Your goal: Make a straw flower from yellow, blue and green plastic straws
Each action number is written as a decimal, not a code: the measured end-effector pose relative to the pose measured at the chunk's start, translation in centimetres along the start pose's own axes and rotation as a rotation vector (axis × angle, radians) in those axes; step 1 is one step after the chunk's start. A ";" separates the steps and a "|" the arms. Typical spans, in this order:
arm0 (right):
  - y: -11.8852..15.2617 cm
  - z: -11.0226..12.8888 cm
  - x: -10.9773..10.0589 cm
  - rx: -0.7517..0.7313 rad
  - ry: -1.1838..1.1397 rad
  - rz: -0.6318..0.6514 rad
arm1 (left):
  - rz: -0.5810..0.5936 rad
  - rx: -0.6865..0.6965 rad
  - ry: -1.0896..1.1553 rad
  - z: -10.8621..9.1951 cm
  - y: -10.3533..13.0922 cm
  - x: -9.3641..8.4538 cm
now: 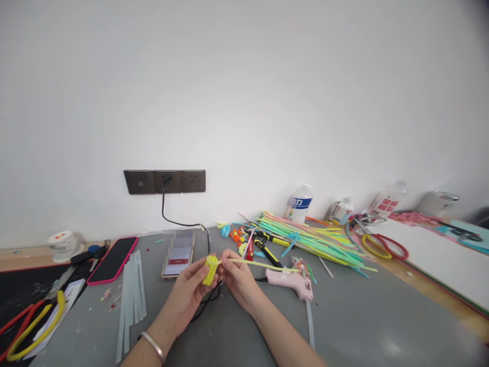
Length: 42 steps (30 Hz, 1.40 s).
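Head view: over a grey table (355, 326) against a white wall, both hands meeting near the middle. Left hand (191, 288), bracelet (152, 344) at the wrist, fingers closed around a folded yellow bundle (211, 269) of straw-like strips, held upright just above the tabletop. Right hand (237, 275) touching the same bundle from the right, fingertips pinched on a long yellow strip (260, 264) running out to the right toward a pink glue gun (292, 283) lying just beside that hand. Black cable (179, 222) from the wall sockets (165, 181) down to the table, passing under the hands. Just behind the left hand, a phone (178, 259) with lit screen; further left, a dark phone in a pink case (113, 259) and several clear glue sticks (132, 298) lying side by side. At far right of centre, a heap of pastel straws (317, 239), a white bottle (300, 203) against the wall behind it, red and yellow loops (384, 247) beside. At the near left edge, more red and yellow loops (28, 323); at far left, a roll of tape (61, 243).
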State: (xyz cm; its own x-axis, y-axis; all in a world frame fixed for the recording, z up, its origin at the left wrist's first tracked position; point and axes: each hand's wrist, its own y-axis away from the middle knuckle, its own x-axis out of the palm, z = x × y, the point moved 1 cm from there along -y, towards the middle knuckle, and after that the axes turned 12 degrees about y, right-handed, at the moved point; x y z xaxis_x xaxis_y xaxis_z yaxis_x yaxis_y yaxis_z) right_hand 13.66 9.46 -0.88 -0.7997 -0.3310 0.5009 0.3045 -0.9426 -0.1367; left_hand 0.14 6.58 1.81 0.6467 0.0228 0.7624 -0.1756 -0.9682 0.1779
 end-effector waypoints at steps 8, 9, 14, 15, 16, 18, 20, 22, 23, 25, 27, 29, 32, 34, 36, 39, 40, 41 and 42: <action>0.1 0.3 0.3 -0.080 -0.013 -0.023 | -0.050 0.138 -0.081 -0.1 -0.3 -0.3; 0.1 0.4 0.3 -0.085 -0.009 -0.033 | -0.043 0.156 -0.082 -0.1 -0.2 -0.3; 0.1 0.6 0.4 -0.098 0.035 -0.068 | -0.041 0.210 -0.059 -0.2 0.0 -0.1; 0.1 0.6 0.4 -0.099 0.043 -0.073 | -0.044 0.216 -0.058 -0.2 0.1 -0.1; 0.1 0.5 0.4 -0.099 0.048 -0.076 | -0.042 0.221 -0.059 -0.2 0.1 -0.1; 0.0 0.4 0.4 -0.107 0.050 -0.076 | -0.031 0.223 -0.066 -0.2 0.0 -0.2; 0.0 0.3 0.4 -0.116 0.052 -0.071 | -0.025 0.218 -0.068 -0.1 -0.1 -0.3; -0.1 0.3 0.3 -0.125 0.058 -0.069 | -0.029 0.207 -0.060 -0.1 -0.2 -0.4; -0.1 0.3 0.3 -0.129 0.060 -0.069 | -0.031 0.200 -0.052 -0.1 -0.3 -0.4; 0.0 0.3 0.3 -0.135 0.063 -0.067 | -0.031 0.173 -0.028 0.0 -0.3 -0.4; 0.0 0.4 0.4 -0.138 0.056 -0.063 | -0.023 0.127 0.005 0.0 -0.2 -0.3; 0.1 0.6 0.4 -0.128 0.036 -0.058 | -0.014 0.067 0.034 0.0 -0.1 -0.1; 0.3 0.9 0.4 -0.103 0.008 -0.037 | 0.005 0.013 0.069 0.0 -0.1 -0.1; 0.4 1.0 0.4 -0.102 0.001 -0.010 | -0.003 0.028 0.091 0.0 -0.3 -0.2; 0.4 1.0 0.3 -0.116 0.005 0.010 | -0.030 0.069 0.108 0.0 -0.4 -0.5; 0.2 0.9 0.2 -0.138 0.039 -0.001 | -0.059 0.117 0.104 0.1 -0.7 -0.8; 0.2 0.8 0.1 -0.143 0.053 -0.014 | -0.060 0.126 0.097 0.1 -0.7 -0.9; 0.1 0.8 0.1 -0.148 0.065 -0.029 | -0.057 0.133 0.088 0.1 -0.7 -0.9; 0.1 0.8 0.1 -0.152 0.074 -0.044 | -0.051 0.142 0.078 0.1 -0.7 -0.9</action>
State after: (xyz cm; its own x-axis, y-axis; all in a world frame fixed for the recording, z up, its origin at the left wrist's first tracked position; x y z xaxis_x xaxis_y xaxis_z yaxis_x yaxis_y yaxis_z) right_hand 14.01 9.38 -0.20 -0.8484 -0.2858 0.4456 0.1909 -0.9503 -0.2460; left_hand -0.23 7.21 0.90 0.5915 0.0870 0.8016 -0.0338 -0.9906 0.1324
